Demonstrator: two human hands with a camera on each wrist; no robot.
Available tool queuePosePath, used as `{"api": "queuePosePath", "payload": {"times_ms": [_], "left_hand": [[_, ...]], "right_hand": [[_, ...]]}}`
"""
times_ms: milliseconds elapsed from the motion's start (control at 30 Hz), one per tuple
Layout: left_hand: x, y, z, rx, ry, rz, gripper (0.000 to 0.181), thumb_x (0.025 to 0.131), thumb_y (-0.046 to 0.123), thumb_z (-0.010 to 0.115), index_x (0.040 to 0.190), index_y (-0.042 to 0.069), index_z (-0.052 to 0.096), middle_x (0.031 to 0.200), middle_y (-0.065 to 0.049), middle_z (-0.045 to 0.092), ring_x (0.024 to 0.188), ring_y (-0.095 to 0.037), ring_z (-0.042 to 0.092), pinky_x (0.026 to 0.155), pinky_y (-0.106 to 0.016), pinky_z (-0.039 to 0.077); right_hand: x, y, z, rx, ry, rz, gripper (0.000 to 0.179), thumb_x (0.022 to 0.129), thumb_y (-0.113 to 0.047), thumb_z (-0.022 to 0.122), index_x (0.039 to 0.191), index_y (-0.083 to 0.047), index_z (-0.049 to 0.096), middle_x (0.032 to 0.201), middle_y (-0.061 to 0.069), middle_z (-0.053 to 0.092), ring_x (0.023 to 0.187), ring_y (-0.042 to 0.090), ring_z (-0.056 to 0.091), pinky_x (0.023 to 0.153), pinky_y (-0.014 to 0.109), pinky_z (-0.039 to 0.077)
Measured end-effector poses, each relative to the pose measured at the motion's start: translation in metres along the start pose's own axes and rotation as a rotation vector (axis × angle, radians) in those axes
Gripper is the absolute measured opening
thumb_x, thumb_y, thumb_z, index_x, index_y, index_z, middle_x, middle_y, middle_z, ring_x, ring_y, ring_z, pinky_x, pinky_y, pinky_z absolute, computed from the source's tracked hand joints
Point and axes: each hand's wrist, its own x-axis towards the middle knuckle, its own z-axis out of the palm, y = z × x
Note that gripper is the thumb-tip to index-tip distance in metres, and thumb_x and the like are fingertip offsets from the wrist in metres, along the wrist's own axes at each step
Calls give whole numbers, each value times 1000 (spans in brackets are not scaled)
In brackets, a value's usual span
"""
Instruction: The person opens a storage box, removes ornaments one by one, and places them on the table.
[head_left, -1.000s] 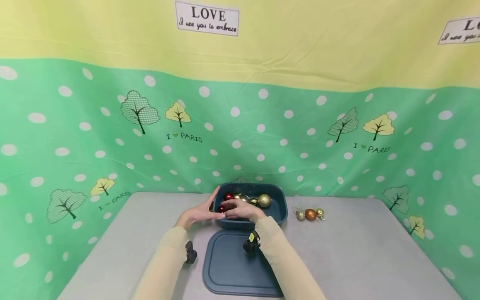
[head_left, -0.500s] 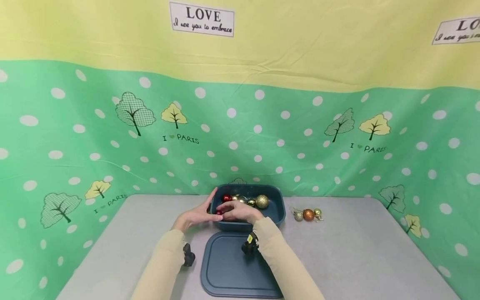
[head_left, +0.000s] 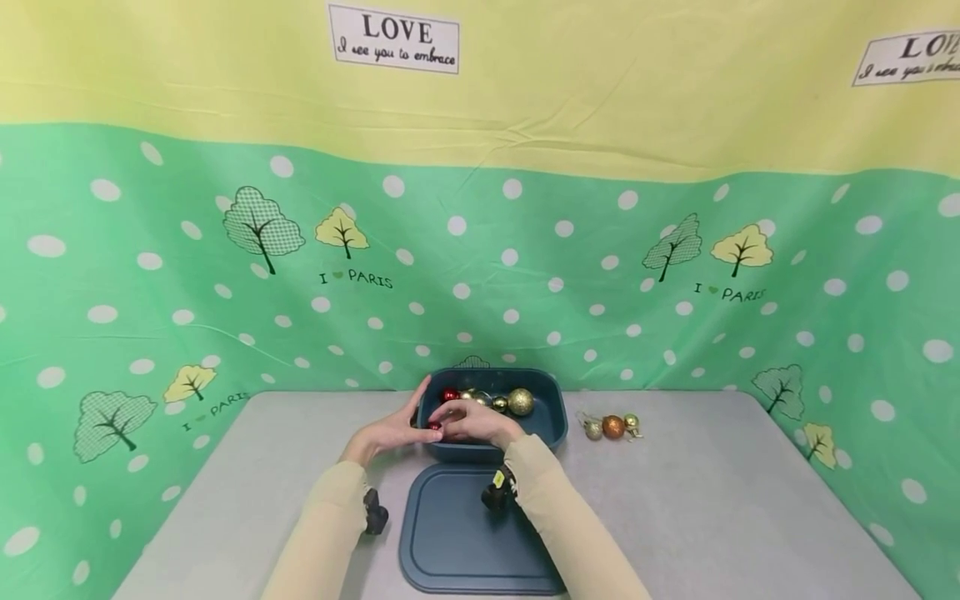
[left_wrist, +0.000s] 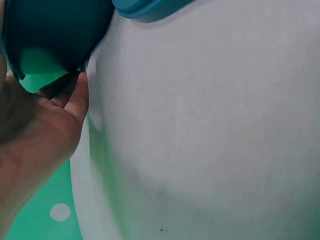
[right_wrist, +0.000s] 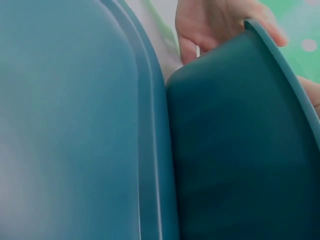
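Note:
A dark blue box stands at the table's back, with red and gold Christmas baubles inside. My left hand grips its left end, thumb at the near rim and index finger along the side. In the left wrist view, the left hand's fingers reach under the box corner. My right hand reaches over the near rim with curled fingers. At its fingertips it holds a small red bauble, partly hidden. Behind the right hand lie another red bauble and a large glittery gold bauble.
The blue lid lies flat in front of the box, under the right forearm. Right of the box, an orange bauble lies between two small greenish-gold ones on the grey table. A polka-dot cloth hangs behind.
My right fingers have closed in around the small red bauble and lowered slightly toward the near-left corner. My left hand stays at the box's left end. The head view has shifted a little.

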Motion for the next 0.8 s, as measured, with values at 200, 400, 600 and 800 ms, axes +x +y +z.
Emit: {"api": "queuePosePath", "payload": {"times_ms": [200, 400, 600, 800], "left_hand": [[2, -1, 1, -37, -2, 5, 112, 85, 23, 74, 154, 26, -15, 158, -22, -11, 143, -41, -2, 111, -60, 6], [4, 1, 0, -37, -8, 8, 111, 86, 23, 73, 154, 28, -15, 158, -21, -12, 143, -42, 0, 111, -60, 9], [2, 3, 1, 4, 14, 2, 109, 87, 23, 72, 154, 28, -13, 158, -21, -9, 142, -43, -1, 109, -64, 8], [-1, 1, 1, 18, 27, -24, 107, 88, 21, 71, 154, 31, -12, 158, -20, -12, 142, -44, -4, 108, -66, 7]], "right_hand": [[1, 0, -3, 92, 37, -59, 30, 91, 8, 56, 120, 12, 58, 94, 9, 66, 83, 14, 64, 81, 35, 55], [-1, -1, -6, 128, 105, -65, 31, 92, 4, 59, 122, 9, 58, 96, 9, 65, 82, 15, 64, 80, 36, 55], [-6, -4, -9, 131, 182, -71, 32, 93, -3, 61, 125, 3, 59, 101, 6, 66, 85, 14, 63, 84, 44, 53], [-13, -8, -11, 145, 193, -105, 34, 93, -3, 61, 127, 2, 58, 106, 9, 65, 88, 16, 62, 88, 53, 49]]}}
